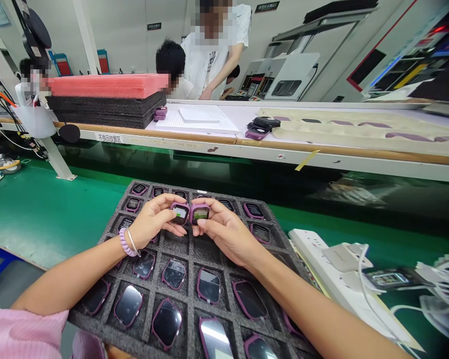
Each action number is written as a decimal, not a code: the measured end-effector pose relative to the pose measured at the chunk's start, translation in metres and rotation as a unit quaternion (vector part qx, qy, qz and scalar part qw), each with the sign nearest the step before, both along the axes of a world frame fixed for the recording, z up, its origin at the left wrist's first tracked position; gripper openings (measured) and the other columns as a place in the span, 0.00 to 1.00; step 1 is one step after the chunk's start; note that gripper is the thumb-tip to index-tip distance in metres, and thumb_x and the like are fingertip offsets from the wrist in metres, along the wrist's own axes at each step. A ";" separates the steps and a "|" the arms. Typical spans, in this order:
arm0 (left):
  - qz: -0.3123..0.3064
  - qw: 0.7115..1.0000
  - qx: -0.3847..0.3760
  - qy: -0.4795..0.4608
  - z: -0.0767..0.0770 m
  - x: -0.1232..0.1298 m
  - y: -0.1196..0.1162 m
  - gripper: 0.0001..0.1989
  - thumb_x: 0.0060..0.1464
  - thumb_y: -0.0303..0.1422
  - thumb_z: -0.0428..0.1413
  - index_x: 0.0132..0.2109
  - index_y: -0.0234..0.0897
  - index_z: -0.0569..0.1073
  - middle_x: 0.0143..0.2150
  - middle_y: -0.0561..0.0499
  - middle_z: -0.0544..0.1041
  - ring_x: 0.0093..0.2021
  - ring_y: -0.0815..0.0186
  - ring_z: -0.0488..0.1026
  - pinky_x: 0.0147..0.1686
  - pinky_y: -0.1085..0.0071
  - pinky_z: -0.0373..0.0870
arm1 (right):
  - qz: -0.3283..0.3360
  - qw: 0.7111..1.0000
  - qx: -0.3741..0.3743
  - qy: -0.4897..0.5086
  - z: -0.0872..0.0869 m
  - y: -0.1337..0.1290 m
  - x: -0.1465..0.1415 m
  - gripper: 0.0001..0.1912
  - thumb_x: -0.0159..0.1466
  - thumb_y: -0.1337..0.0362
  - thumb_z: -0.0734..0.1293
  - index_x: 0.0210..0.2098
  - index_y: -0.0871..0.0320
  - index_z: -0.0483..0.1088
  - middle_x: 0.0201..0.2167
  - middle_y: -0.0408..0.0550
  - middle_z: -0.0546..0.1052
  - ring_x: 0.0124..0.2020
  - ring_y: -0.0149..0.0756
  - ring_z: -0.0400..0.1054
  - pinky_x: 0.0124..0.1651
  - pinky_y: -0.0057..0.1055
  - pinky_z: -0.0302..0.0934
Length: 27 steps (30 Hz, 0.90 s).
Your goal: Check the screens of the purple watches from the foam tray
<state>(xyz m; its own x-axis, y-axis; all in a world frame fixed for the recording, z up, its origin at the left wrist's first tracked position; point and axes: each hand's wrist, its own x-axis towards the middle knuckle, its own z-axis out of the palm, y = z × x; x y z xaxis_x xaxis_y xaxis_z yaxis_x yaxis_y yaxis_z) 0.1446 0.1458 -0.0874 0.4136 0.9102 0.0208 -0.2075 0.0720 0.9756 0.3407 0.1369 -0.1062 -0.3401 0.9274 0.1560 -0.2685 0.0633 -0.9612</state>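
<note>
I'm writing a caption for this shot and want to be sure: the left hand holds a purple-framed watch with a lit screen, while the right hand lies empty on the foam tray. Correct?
Not quite: in the head view the right hand is not empty; it holds a second purple-framed watch. The rest stands.

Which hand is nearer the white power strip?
Right. The right hand is over the foam tray, with the power strip off to its right. The left hand is farther away, also over the tray but left of the right hand.
</note>
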 end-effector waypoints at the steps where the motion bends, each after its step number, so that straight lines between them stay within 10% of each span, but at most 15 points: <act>1: 0.003 1.000 0.000 0.001 0.000 0.000 0.000 0.19 0.47 0.34 0.59 0.48 0.35 0.69 0.43 0.47 0.75 0.27 0.65 0.79 0.29 0.72 0.79 | 0.001 1.000 -0.001 0.002 0.000 0.000 0.000 0.20 0.58 0.62 0.74 0.49 0.55 0.69 0.34 0.43 0.72 0.29 0.35 0.68 0.35 0.33 0.60; 27: 0.000 1.000 0.024 0.009 -0.001 0.000 -0.001 0.21 0.46 0.32 0.60 0.49 0.35 0.69 0.50 0.44 0.73 0.28 0.66 0.79 0.31 0.72 0.80 | 0.003 1.000 -0.002 0.005 0.001 0.000 0.001 0.19 0.57 0.64 0.72 0.48 0.55 0.69 0.31 0.43 0.73 0.29 0.37 0.69 0.35 0.34 0.61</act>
<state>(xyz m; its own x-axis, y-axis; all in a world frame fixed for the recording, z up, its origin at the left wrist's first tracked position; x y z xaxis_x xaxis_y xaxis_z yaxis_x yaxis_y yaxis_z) 0.1446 0.1446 -0.0881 0.4144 0.9083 0.0578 -0.1908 0.0247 0.9813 0.3414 0.1367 -0.1049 -0.3440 0.9260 0.1555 -0.2779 0.0578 -0.9589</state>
